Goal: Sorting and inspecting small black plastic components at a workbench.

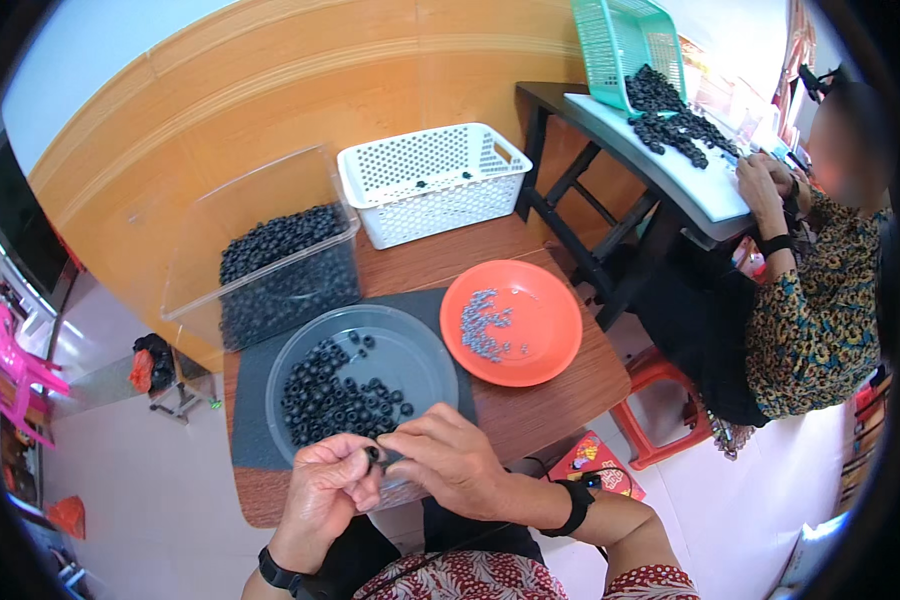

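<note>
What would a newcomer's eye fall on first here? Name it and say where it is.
Most likely the orange plate on the right of the brown table, small bluish-grey pieces scattered on its left part. Next, the black pieces in the round grey tray beyond the left hand, which pinches a black piece. The pink chair at far left also stands out.

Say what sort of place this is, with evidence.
Probably a home room used as a small workshop: a pink chair, a grey tray of black pieces, and another person working nearby.
</note>
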### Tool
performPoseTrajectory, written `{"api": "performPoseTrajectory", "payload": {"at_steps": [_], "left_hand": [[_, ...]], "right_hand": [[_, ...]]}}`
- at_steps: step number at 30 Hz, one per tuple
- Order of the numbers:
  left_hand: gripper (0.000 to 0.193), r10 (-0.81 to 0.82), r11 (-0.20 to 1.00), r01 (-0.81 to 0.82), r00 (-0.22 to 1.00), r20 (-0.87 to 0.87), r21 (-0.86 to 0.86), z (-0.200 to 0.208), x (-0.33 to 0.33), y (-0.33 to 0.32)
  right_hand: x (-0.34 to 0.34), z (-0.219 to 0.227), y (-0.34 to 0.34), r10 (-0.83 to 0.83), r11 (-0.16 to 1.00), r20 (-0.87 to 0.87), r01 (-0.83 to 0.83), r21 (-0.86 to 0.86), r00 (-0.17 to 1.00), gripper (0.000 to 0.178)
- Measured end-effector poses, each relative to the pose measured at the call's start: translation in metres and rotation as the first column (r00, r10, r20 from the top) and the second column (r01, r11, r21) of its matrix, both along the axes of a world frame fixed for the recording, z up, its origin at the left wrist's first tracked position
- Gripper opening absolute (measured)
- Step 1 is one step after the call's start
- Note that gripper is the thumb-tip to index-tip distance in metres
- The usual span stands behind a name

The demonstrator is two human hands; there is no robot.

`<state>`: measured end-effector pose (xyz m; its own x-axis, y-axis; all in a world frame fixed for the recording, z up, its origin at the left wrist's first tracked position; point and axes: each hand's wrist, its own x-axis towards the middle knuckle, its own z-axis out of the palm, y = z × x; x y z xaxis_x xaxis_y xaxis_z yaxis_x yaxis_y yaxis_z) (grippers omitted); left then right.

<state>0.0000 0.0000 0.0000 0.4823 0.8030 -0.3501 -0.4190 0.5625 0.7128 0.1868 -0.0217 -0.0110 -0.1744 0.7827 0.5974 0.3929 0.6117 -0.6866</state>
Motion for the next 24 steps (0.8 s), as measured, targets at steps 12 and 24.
{"api": "performPoseTrajectory", "payload": {"at_steps": [12,24], "left_hand": [[0.014,0.273,0.868,-0.045,0.874,-0.401,0.494,-0.018,0.023,0.015],[0.014,0.397,0.697,0.138,0.743,-0.539,0.703,-0.024,0.028,0.013]], "right_hand": [[0.174,-0.031,0.051,-0.447,0.862,0.46,0.507,-0.009,0.768,0.008],[0.19,-0.048,0.118,-0.502,0.805,0.706,0.569,0.17,0.499,0.006]]}}
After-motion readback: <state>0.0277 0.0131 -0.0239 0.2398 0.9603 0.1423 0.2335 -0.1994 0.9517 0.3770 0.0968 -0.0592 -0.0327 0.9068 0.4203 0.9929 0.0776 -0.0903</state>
